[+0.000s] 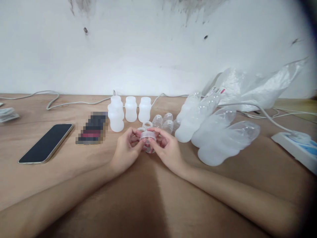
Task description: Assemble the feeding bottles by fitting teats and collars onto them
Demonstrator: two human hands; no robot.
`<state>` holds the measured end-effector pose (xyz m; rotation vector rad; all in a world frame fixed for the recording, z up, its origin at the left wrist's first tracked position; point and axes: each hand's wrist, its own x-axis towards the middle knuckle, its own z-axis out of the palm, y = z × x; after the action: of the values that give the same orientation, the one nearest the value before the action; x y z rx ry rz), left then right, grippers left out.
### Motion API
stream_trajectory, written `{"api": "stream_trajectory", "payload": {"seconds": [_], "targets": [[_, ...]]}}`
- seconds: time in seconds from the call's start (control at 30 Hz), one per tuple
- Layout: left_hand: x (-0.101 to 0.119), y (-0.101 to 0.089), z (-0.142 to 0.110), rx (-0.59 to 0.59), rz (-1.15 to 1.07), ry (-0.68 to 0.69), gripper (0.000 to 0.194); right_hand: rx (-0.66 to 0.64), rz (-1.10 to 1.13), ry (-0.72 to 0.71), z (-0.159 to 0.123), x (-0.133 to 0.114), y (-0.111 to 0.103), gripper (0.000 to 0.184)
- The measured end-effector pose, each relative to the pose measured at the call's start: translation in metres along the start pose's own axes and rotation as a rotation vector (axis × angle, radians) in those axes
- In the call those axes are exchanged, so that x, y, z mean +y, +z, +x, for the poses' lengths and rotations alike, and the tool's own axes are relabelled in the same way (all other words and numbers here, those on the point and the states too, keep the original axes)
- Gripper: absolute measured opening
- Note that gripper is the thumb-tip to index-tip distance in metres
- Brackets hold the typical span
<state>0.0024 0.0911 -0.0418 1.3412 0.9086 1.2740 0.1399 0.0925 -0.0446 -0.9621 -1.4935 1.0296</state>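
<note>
The left hand (pixel 126 150) and right hand (pixel 170 152) pinch a clear piece (pixel 148 135), seemingly a ring, before loose domes (pixel 167 126), with domed bottles (pixel 188 127) at right already topped, bare bottles (pixel 131 109) behind still uncovered

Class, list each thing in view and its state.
Left hand: fingers closed on a clear plastic piece
Right hand: fingers closed on it too
Smartphone: lying flat, screen dark
Pixelated item: lying flat, details hidden
Left-side frosted bottles: upright, undomed
Right-side frosted bottles: topped with clear domes
Small clear domes: clustered
Plastic bag: crumpled
Power strip: power unclear
</note>
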Motion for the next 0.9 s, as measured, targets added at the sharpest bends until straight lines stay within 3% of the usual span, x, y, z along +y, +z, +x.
{"api": "stream_trajectory", "payload": {"seconds": [0.2,0.4,0.57,0.9], "targets": [[-0.001,0.001,0.002,0.015,-0.010,-0.012,0.016,0.006,-0.130,-0.071,0.001,0.004,-0.001,0.028],[0.000,0.004,0.001,-0.016,-0.041,-0.021,0.016,0.014,-0.364,-0.239,0.005,-0.002,-0.001,0.015],[0.000,0.003,0.001,-0.035,-0.104,-0.064,0.019,-0.003,-0.383,-0.194,0.012,-0.008,-0.002,0.011],[0.001,0.001,-0.003,-0.022,-0.086,0.015,0.019,-0.072,-0.376,-0.187,0.018,-0.014,-0.002,0.010]]}}
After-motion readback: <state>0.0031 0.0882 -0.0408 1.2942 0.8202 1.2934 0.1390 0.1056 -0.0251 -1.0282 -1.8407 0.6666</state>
